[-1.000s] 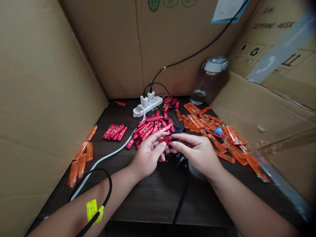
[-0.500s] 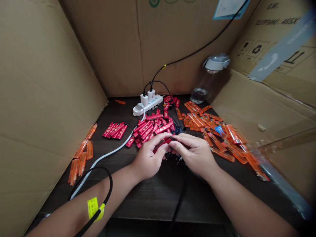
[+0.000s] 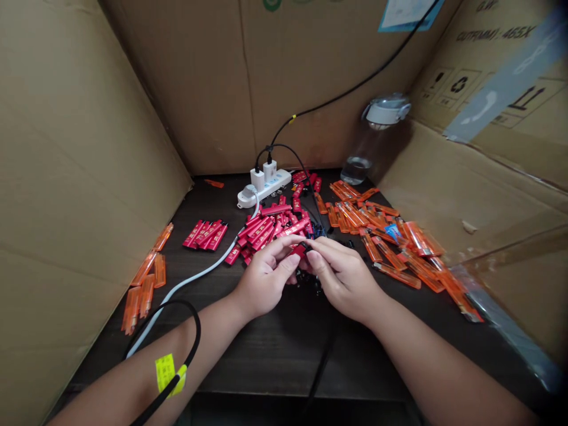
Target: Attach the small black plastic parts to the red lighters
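A red lighter (image 3: 299, 251) with a black end is held between my two hands above the middle of the table. My left hand (image 3: 262, 278) is closed around its red body. At the black end, the thumb and fingers of my right hand (image 3: 348, 273) are pinched together; whether a small separate part is between them is hidden. Just behind my hands lies a heap of red lighters (image 3: 265, 229) with gold print. Small dark and metallic parts (image 3: 316, 285) lie partly hidden under my fingers.
Orange see-through lighters (image 3: 390, 251) are spread on the right, with more orange ones (image 3: 147, 290) at left. A small group of red lighters (image 3: 206, 235) lies left of the white cable. A power strip (image 3: 264, 188) and water bottle (image 3: 361, 148) stand behind. Cardboard walls (image 3: 146, 106) enclose the table.
The red lighter has turned in my hands, so its black end now shows between my fingertips. My right hand has shifted slightly left, and the whole view has moved a little.
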The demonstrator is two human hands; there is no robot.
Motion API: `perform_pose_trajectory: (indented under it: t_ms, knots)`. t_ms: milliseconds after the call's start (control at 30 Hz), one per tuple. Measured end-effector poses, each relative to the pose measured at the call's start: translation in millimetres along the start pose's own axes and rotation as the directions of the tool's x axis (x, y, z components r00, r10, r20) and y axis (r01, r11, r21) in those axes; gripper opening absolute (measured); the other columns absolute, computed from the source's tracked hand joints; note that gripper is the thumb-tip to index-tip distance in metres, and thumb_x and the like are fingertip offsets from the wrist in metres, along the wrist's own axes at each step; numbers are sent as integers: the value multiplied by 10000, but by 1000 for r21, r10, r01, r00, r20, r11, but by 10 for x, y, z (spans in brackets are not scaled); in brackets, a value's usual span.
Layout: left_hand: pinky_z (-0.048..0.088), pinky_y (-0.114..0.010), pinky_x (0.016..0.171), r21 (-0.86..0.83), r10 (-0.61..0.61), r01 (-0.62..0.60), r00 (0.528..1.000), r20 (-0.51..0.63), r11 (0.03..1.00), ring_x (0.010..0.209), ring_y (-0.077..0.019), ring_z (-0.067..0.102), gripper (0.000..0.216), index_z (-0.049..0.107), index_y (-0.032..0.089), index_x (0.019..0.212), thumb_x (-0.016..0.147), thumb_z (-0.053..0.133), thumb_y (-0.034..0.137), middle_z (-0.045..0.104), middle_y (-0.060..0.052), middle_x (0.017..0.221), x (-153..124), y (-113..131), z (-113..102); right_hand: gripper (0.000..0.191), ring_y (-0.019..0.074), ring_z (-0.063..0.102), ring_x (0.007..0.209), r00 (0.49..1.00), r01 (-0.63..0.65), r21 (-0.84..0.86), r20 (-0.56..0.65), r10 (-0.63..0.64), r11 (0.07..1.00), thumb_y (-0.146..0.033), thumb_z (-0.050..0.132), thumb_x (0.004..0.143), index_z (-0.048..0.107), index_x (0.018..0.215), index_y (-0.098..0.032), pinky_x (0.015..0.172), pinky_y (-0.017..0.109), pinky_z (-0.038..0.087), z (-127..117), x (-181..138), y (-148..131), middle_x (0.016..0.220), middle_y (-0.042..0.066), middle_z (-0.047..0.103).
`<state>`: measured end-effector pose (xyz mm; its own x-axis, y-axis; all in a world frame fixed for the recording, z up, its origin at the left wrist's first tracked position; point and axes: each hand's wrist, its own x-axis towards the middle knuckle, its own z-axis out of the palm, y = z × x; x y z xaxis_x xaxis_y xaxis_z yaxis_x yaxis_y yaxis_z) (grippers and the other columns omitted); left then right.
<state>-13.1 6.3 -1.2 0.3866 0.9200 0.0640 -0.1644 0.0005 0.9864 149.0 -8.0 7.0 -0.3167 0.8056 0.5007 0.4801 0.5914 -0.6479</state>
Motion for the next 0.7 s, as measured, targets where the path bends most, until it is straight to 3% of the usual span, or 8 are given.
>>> perform_pose_trajectory:
  t_ms: [300,467,700]
  knots:
    - [375,-206,471,12,-21,21,1000,19,1000,484,-61,442,336,580,175,1154,845,593,305,578,4,692,-9,-29,-14,252,146,531,633,999,-39,22,23,38,999,-237,426,948,603,780,-172,622,277,435,10,8,-11,696,43,569]
    - [398,-219,525,21,-10,10,1000,11,1000,554,-93,481,282,615,201,1098,823,616,265,560,11,659,-9,-25,-11,293,138,541,572,986,-160,80,68,155,984,-294,430,942,627,767,-166,580,266,425,8,1,-44,630,29,584]
    - [470,-264,659,27,-12,12,1000,27,1000,680,-139,559,284,606,214,1099,821,621,273,534,14,640,-24,-37,-11,339,111,411,409,940,-342,242,64,336,908,-394,444,931,623,746,-173,440,238,348,68,-37,-97,410,-40,417]
